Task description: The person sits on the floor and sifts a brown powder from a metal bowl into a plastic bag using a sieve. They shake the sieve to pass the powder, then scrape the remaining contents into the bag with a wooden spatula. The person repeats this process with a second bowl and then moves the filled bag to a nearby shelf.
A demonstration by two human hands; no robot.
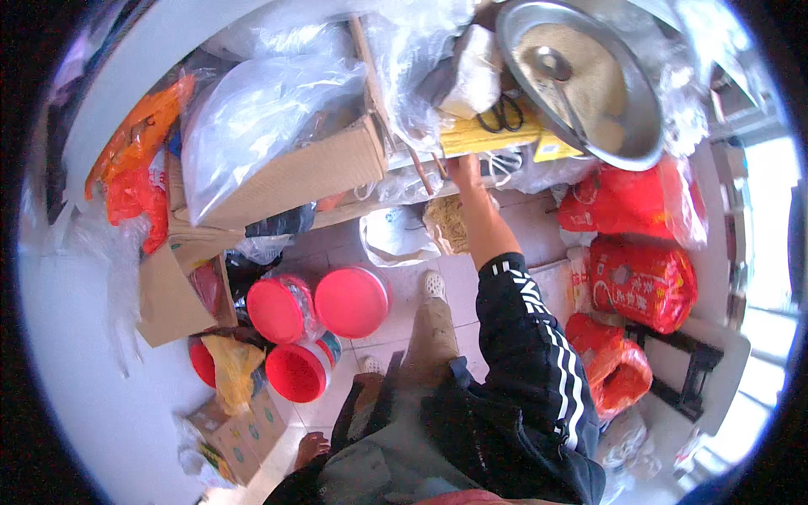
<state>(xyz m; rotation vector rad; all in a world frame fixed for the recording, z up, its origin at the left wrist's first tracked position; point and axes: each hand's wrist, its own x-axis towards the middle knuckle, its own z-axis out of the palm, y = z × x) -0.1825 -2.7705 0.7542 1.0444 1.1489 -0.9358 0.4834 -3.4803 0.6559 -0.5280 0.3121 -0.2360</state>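
Observation:
My right arm, in a black sleeve with white stripes, stretches forward to the front edge of a cluttered table. There my right hand (465, 170) is closed beside a yellow package (488, 135). What its fingers hold, if anything, is too small to make out. A thin brown stick (440, 167) lies just left of the fingers. Black-handled scissors (502, 114) rest on the yellow package. Behind them, a big metal bowl (644, 151) contains pale tan grains and a metal ladle (555, 71). My left hand (312, 449) hangs low at my side, its fingers loose, with nothing visible in it.
Red-topped tubs (352, 303) stand on the tiled floor to the left, near an open cardboard box (177, 290). Below the table edge sits a white bag (391, 240). Red bags (644, 282) are piled at the right. Clear plastic (261, 126) covers a carton on the table.

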